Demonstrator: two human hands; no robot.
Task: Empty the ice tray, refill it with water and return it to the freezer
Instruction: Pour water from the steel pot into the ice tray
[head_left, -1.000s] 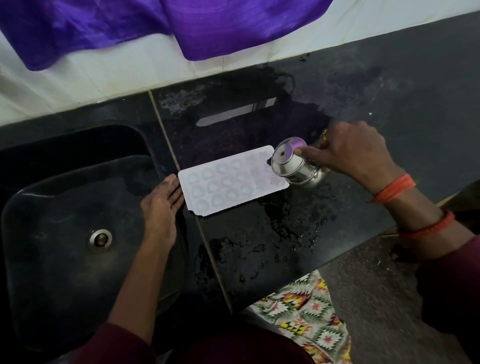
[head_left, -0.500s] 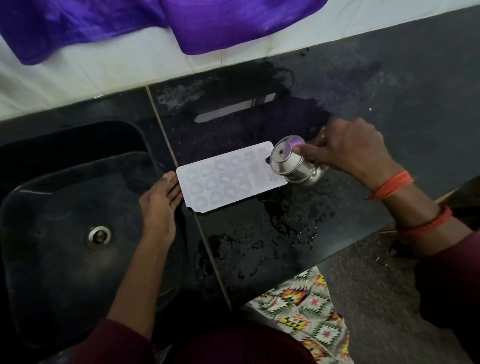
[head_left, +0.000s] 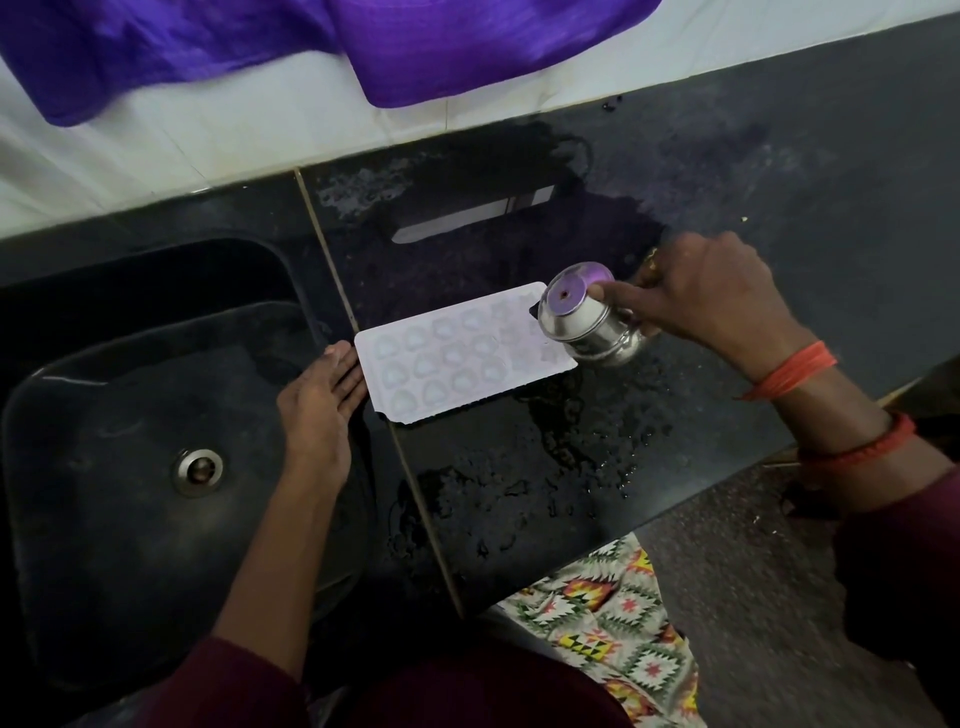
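Ice tray (head_left: 457, 353) looks thin and flexible: lift level by both ends. Left hand (head_left: 317, 410), fingers straight, touches one end; right hand (head_left: 711, 296) grips cup (head_left: 587, 325) over the other.

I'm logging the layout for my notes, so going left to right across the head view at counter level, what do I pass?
In order: round metal sink drain → left hand → white plastic ice tray → shiny steel cup → right hand → orange thread wristband.

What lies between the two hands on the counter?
In the head view, the ice tray lies between them: the left hand rests at one end, and the right hand tilts a steel cup over the other.
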